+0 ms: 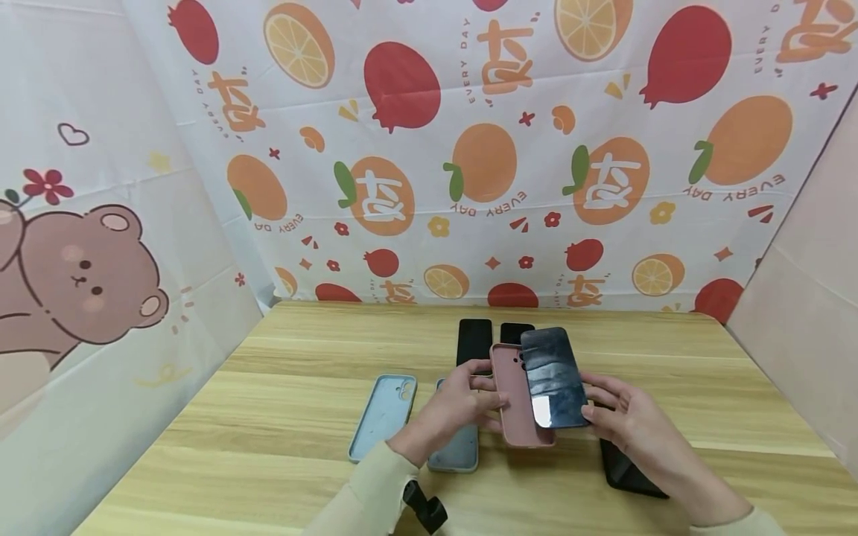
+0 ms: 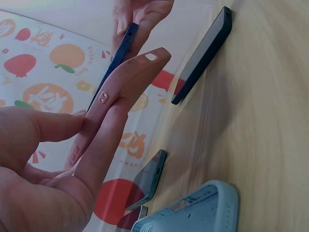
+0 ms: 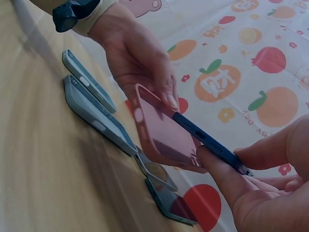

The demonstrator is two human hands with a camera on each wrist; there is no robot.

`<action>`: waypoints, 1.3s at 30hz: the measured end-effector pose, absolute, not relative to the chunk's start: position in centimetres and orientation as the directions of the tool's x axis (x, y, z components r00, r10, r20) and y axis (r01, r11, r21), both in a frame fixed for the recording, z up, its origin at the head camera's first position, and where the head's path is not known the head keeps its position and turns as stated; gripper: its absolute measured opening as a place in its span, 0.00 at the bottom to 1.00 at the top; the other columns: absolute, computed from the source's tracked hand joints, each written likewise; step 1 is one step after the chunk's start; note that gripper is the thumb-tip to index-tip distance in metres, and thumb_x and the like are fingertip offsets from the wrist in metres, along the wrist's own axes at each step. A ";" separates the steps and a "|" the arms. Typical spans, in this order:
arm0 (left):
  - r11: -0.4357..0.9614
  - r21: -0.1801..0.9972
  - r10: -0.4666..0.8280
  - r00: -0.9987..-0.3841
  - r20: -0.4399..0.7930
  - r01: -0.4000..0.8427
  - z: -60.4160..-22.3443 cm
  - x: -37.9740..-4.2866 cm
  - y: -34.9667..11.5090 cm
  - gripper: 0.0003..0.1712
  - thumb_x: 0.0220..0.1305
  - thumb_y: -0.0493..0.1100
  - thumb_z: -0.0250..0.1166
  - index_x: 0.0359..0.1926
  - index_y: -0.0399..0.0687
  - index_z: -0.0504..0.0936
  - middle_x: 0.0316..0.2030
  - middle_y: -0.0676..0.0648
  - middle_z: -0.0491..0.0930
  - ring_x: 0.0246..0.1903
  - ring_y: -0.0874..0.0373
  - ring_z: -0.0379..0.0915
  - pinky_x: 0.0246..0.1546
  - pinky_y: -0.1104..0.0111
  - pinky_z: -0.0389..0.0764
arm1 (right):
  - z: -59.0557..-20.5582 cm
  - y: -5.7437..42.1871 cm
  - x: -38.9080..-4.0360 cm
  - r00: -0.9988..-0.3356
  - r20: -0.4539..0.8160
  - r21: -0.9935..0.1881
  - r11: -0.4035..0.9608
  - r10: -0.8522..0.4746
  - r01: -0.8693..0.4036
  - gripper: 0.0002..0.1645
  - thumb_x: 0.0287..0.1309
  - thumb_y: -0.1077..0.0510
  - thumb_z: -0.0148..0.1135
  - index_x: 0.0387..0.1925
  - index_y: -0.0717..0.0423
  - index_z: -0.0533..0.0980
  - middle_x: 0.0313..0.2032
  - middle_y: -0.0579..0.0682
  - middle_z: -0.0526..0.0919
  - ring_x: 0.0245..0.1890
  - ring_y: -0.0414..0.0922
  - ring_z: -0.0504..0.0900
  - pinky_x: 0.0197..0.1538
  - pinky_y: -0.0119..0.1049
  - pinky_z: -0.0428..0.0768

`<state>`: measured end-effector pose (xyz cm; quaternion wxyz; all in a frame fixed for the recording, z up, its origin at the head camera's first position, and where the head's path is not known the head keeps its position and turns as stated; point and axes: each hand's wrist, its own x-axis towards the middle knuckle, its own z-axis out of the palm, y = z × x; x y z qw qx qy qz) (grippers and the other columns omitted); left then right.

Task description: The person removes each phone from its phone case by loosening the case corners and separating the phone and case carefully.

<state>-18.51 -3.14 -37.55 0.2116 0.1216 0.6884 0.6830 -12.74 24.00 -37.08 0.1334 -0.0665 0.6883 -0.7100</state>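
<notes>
My left hand (image 1: pixel 459 402) grips a pink phone case (image 1: pixel 515 402) by its left edge, the hollow inside turned up toward the head camera. Thumb on one side and fingers behind, it holds the case above the table, as the left wrist view shows. My right hand (image 1: pixel 630 424) pinches a dark blue smartphone (image 1: pixel 555 380) by its right edge, between thumb and fingers. Its glossy face reflects light. The phone (image 3: pixel 207 140) overlaps the right part of the case in the head view, tilted against the case's open side in the right wrist view.
Two light blue phone cases, one on the left (image 1: pixel 383 418) and one (image 1: pixel 456 450) under my left hand, lie on the wooden table (image 1: pixel 288 394). Two dark phones, one larger (image 1: pixel 474 344) and one smaller (image 1: pixel 515 331), lie behind. Another black phone (image 1: pixel 630 473) lies below my right hand.
</notes>
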 end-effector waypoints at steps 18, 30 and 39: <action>0.166 0.978 0.486 -0.852 -0.195 -0.130 -37.9 -17.8 -3.6 0.41 0.63 0.31 0.66 0.73 0.46 0.57 0.42 0.40 0.82 0.30 0.48 0.86 0.29 0.59 0.87 | -37.3 26.3 -17.0 -0.980 -0.099 -0.990 0.121 -0.172 0.079 0.39 0.73 0.60 0.51 0.74 0.72 0.45 0.71 0.72 0.58 0.50 0.26 0.77 0.54 0.32 0.82; 0.224 0.972 0.537 -0.825 -0.178 -0.064 -38.8 -17.5 -3.1 0.39 0.63 0.29 0.64 0.71 0.56 0.64 0.38 0.40 0.81 0.26 0.52 0.84 0.25 0.60 0.86 | -38.2 27.0 -20.9 -0.974 -0.172 -0.966 0.219 -0.147 0.137 0.38 0.72 0.65 0.46 0.73 0.75 0.43 0.70 0.77 0.56 0.61 0.49 0.76 0.55 0.36 0.82; 0.282 0.959 0.532 -0.827 -0.183 -0.031 -39.1 -17.6 -2.8 0.37 0.62 0.28 0.65 0.69 0.51 0.65 0.36 0.42 0.81 0.27 0.53 0.83 0.24 0.59 0.86 | -39.3 26.4 -22.0 -0.969 -0.191 -0.969 0.186 -0.159 0.160 0.38 0.71 0.68 0.45 0.72 0.78 0.41 0.70 0.80 0.51 0.69 0.64 0.64 0.53 0.33 0.82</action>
